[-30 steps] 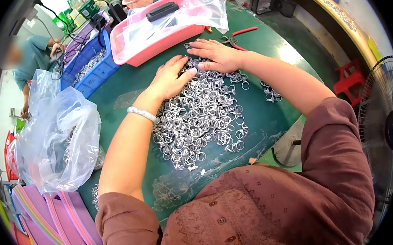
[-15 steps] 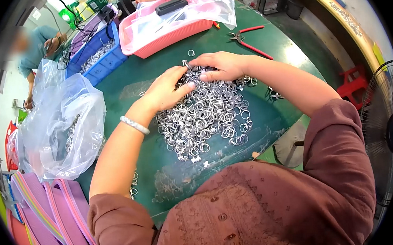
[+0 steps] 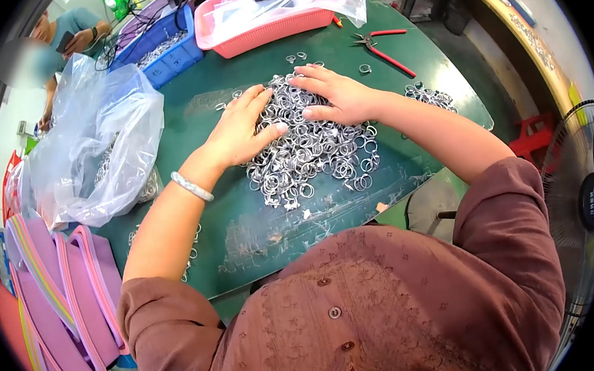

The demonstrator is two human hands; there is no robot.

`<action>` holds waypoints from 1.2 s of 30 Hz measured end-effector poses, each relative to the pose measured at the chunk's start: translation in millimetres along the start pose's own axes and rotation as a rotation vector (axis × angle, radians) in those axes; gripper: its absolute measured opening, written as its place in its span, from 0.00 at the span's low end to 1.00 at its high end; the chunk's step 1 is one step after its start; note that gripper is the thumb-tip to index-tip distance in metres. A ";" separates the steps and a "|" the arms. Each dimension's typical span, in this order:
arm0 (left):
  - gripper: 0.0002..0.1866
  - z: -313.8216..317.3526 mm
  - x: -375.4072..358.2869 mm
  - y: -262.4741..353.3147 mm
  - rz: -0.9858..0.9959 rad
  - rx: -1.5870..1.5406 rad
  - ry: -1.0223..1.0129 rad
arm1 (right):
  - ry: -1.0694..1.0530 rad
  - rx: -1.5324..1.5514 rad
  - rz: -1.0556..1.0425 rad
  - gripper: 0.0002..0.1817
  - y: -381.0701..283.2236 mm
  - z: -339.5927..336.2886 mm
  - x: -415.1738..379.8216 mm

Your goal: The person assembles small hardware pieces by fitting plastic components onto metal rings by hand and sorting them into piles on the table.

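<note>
A heap of silver-coloured metal rings lies on the green table in front of me. My left hand rests along the heap's left side, palm down, with fingers and thumb apart. On the upper right of the heap lies my right hand, its fingers stretched out and its thumb pointing across the rings. Both hands touch rings, and neither grips one. A few loose rings lie beyond and beside the heap. Whatever is under my palms is hidden.
Red-handled pliers and a smaller ring pile lie right. Behind are a pink basket and a blue crate. A clear plastic bag stands left; a fan is right. Another person holds a phone.
My hands have drawn apart; their fingertips were close together at the top of the heap, and more rings show between them now. The whole view has shifted slightly.
</note>
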State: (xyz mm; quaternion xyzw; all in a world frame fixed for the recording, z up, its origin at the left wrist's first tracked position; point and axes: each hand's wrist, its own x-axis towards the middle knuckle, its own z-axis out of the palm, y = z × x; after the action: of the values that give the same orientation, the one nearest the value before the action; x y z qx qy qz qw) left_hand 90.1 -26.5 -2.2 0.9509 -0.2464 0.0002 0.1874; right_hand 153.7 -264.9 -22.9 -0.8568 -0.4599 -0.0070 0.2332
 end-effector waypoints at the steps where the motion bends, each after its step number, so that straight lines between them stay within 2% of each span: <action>1: 0.36 -2.1 -5.7 3.0 -0.012 -0.004 0.010 | 0.001 0.005 -0.026 0.36 -0.2 -0.5 3.1; 3: 0.40 -5.6 -20.5 10.0 0.012 0.059 0.047 | 0.001 0.028 -0.071 0.35 5.5 -1.9 12.7; 5: 0.44 -5.1 -38.5 27.3 0.017 0.137 0.090 | 0.145 -0.139 -0.110 0.34 18.4 -4.0 25.4; 7: 0.49 -1.9 -55.1 49.3 0.034 0.202 0.040 | 0.135 -0.095 -0.006 0.31 28.1 -4.4 37.9; 8: 0.50 2.0 -60.8 58.7 0.050 0.223 0.017 | 0.082 -0.039 0.102 0.31 27.0 -0.7 39.5; 11: 0.50 15.6 -69.9 75.8 0.006 0.202 0.023 | -0.147 0.126 0.111 0.32 6.0 -1.3 43.6; 12: 0.49 16.5 -69.5 75.9 -0.013 0.224 0.073 | -0.111 0.144 0.047 0.30 2.5 -2.0 43.6; 15: 0.43 12.7 -68.3 69.0 -0.055 0.275 0.165 | -0.091 0.084 0.041 0.30 -2.1 -8.1 47.0; 16: 0.41 13.1 -70.3 65.1 -0.053 0.243 0.174 | -0.032 0.069 0.008 0.25 -2.4 -9.0 48.8; 19: 0.36 17.0 -77.8 55.4 -0.039 0.163 0.210 | 0.046 0.003 -0.020 0.21 -12.5 -9.1 62.6; 20: 0.35 18.3 -80.7 52.8 -0.033 0.141 0.222 | 0.091 -0.023 -0.074 0.17 -18.6 -6.1 69.0; 23: 0.29 21.1 -84.4 46.5 -0.046 0.053 0.320 | 0.058 -0.113 -0.120 0.14 -36.4 8.0 97.3; 24: 0.22 18.3 -83.9 48.1 -0.016 0.034 0.431 | 0.038 -0.112 -0.087 0.13 -43.0 14.7 108.5; 28: 0.14 24.6 -84.7 38.3 -0.039 -0.094 0.652 | -0.026 -0.182 -0.040 0.17 -59.4 45.0 145.2; 31: 0.13 23.4 -88.7 34.7 -0.069 -0.186 0.664 | -0.114 -0.324 -0.119 0.15 -70.3 53.2 154.5; 34: 0.11 24.9 -93.4 26.6 -0.123 -0.263 0.699 | -0.105 -0.219 0.012 0.12 -69.0 52.9 161.7; 36: 0.10 24.0 -94.3 22.0 -0.173 -0.358 0.750 | -0.020 0.193 0.049 0.11 -68.8 45.8 154.2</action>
State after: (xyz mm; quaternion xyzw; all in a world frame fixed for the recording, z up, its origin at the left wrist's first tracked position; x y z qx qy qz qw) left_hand -5.3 -8.6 -25.5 0.8546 -0.0764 0.2876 0.4255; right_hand 179.0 -93.1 -1.8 -0.8414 -0.4396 0.0514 0.3100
